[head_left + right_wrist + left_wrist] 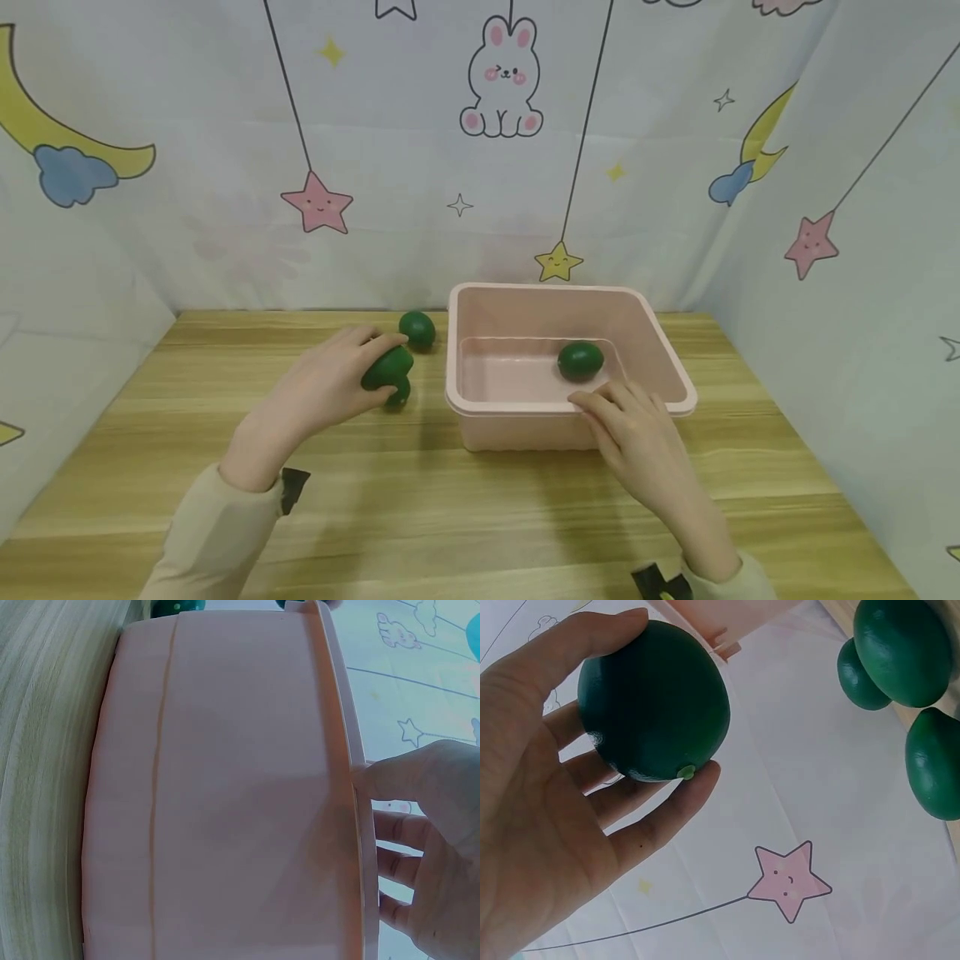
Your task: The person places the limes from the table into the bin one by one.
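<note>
While the left hand [334, 377] grasps one green fruit [387, 369] to the left of the pink bin [525, 433], the right hand [639, 433] pinches the bin's near rim [517, 408]; a second fruit [581, 361] lies inside the bin.

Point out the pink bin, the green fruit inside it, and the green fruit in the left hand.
Pink bin [517, 407]: head view, on its front rim.
Green fruit inside the bin [581, 362]: head view, middle of its body.
Held green fruit [660, 705]: left wrist view, middle of its body.
</note>
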### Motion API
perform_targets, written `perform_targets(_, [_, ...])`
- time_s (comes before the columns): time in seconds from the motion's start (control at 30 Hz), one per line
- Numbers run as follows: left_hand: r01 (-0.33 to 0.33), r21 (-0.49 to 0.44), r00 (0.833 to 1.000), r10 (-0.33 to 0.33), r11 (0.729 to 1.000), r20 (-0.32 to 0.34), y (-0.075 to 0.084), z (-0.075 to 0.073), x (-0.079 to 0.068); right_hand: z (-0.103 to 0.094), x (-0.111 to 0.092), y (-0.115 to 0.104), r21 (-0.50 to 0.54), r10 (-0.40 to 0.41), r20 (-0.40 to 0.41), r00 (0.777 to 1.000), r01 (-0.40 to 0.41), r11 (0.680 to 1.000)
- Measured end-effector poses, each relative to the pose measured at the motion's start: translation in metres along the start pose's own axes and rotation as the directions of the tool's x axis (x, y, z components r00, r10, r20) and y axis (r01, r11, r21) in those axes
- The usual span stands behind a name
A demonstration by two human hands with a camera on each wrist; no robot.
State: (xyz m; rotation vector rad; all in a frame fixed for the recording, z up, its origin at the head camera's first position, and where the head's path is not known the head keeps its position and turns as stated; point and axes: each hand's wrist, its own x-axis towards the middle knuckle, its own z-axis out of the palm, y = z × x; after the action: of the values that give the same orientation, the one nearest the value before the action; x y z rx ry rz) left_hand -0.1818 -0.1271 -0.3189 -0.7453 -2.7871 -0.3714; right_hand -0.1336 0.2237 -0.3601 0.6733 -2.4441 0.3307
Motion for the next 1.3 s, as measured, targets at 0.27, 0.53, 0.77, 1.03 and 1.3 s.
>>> perform_targets(0.27, [-0.011,-0.017,1.000,0.011,1.000,-0.005,0.004,-0.004,0.008,0.001,0.000,0.001,-0.004,0.000,0.000,1.000,0.000,1.000])
perform_targets(0.53, [-0.048,-0.031,0.999,0.047,0.998,-0.023,0.006,-0.011,0.019,0.001,0.000,0.001,-0.008,-0.006,-0.003,1.000,0.006,1.000])
perform_targets(0.77, [-0.058,-0.027,0.998,0.058,0.998,0.002,0.007,-0.018,0.030,0.000,0.000,0.000,-0.009,-0.005,-0.005,1.000,0.005,1.000])
perform_targets(1.03, [-0.101,-0.041,0.995,0.101,0.994,-0.002,0.009,-0.024,0.040,0.000,0.000,-0.001,-0.005,0.001,0.005,1.000,-0.001,1.000])
perform_targets(1.3, [-0.120,-0.050,0.993,0.119,0.991,-0.023,0.012,-0.026,0.049,0.000,0.000,-0.001,-0.009,0.007,0.004,1.000,-0.007,1.000])
